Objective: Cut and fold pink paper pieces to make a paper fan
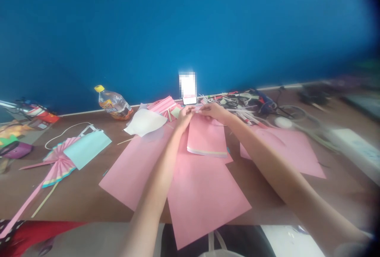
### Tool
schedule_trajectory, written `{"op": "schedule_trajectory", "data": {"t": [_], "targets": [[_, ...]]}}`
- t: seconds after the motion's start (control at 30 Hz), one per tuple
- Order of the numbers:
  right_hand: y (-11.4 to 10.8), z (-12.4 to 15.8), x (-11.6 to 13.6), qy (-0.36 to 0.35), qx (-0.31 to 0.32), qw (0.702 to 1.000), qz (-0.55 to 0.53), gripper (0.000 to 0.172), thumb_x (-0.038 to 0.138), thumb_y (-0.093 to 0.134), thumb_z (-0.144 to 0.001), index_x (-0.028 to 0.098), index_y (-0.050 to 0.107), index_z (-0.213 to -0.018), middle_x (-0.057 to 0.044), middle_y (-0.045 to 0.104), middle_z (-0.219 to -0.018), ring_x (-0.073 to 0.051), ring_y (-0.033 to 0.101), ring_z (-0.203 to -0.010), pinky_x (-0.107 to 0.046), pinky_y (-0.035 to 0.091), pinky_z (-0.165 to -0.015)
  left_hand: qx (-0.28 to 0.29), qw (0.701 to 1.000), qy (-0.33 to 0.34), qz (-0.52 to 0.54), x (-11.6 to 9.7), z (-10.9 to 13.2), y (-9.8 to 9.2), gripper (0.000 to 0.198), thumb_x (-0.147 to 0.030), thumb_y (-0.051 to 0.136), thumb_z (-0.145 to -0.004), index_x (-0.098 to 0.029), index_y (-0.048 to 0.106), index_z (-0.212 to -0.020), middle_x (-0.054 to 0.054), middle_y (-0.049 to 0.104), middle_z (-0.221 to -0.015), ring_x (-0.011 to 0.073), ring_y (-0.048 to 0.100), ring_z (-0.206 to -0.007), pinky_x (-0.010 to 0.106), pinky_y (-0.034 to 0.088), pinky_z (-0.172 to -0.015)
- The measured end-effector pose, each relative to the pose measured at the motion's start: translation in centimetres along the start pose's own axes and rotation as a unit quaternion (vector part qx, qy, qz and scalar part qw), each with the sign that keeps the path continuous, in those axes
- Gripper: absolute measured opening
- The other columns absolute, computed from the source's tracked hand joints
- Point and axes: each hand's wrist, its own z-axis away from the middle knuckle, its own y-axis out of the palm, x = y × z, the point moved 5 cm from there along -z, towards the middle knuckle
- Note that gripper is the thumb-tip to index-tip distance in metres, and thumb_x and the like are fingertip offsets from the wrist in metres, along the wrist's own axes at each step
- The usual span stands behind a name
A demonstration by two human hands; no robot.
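Note:
Both hands meet at the far edge of a pink folded paper (207, 136) with a pale striped border along its near edge. My left hand (186, 116) pinches the far left corner. Beside it my right hand (212, 111) has its fingers closed on the same far edge; the fingertips are small and blurred. Under the folded piece lies a pink paper sheet (208, 197), its front corner jutting past the table edge. Another pink sheet (135, 166) lies to the left, partly behind my left forearm. A pleated pink paper (162, 105) rests just beyond my left hand.
A plastic bottle (114, 103) lies tilted near the blue wall (190, 23). Left are a pleated paper fan (61, 160) and a light blue face mask (88, 148). Paper strips (234, 100), a pink sheet (292, 150) and cables lie right. A blurred-out phone (187, 86) stands behind.

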Motion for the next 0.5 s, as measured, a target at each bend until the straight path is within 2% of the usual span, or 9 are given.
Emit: {"op": "schedule_trajectory", "data": {"t": [0.1, 0.2, 0.4, 0.5], "targets": [[0.02, -0.10, -0.06, -0.012, -0.013, 1.000, -0.022, 0.046, 0.051, 0.077, -0.062, 0.011, 0.067, -0.083, -0.001, 0.059, -0.056, -0.010, 0.049, -0.051, -0.024, 0.035, -0.050, 0.002, 1.000, 0.004, -0.003, 0.04, 0.00, -0.05, 0.027, -0.028, 0.059, -0.079, -0.020, 0.065, -0.103, 0.008, 0.068, -0.108, 0.0221, 0.060, -0.106, 0.035, 0.043, -0.095], [0.05, -0.17, -0.04, -0.021, -0.027, 0.999, -0.014, 0.042, 0.052, 0.072, -0.067, 0.011, 0.066, -0.078, -0.002, 0.060, -0.058, -0.010, 0.049, -0.052, -0.024, 0.035, -0.051, 0.009, 1.000, 0.003, -0.002, 0.09, 0.05, -0.03, 0.030, -0.026, 0.060, -0.078, -0.021, 0.065, -0.106, 0.008, 0.067, -0.112, 0.0237, 0.058, -0.111, 0.037, 0.043, -0.096], [-0.33, -0.46, 0.03, -0.026, -0.091, 0.993, 0.072, 0.038, 0.051, 0.064, -0.071, 0.013, 0.063, -0.073, 0.003, 0.049, -0.053, -0.008, 0.039, -0.050, -0.024, 0.030, -0.051, 0.043, 0.998, 0.038, -0.002, -0.51, 0.31, 0.27, 0.037, -0.027, 0.062, -0.075, -0.020, 0.064, -0.112, 0.009, 0.064, -0.119, 0.0248, 0.055, -0.116, 0.038, 0.042, -0.097], [-0.46, -0.57, 0.26, -0.041, -0.080, 0.988, 0.128, 0.037, 0.050, 0.061, -0.073, 0.013, 0.062, -0.069, 0.003, 0.047, -0.054, -0.008, 0.037, -0.052, -0.024, 0.027, -0.052, 0.057, 0.998, 0.032, 0.016, -0.58, 0.37, 0.45, 0.045, -0.028, 0.064, -0.074, -0.021, 0.060, -0.118, 0.009, 0.067, -0.111, 0.0238, 0.060, -0.107, 0.037, 0.044, -0.094]]}}
